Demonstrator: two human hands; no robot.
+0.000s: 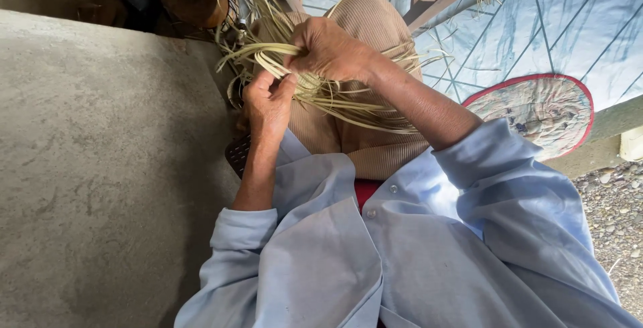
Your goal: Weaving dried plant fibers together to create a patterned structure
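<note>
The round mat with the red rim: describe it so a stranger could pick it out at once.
Start at the pale blue sheet with dark lines, spread at upper right. On its lower edge, just past the person's right forearm, lies the round mat. It alone is circular, with a thin red rim around a faded, patterned centre, unlike the grey gravel below it.

Outdoor home work spot: concrete slab, gravel, printed mat.

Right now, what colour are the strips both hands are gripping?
The strips are pale yellow-green, like dried leaf or straw; the head view shows them.
</note>
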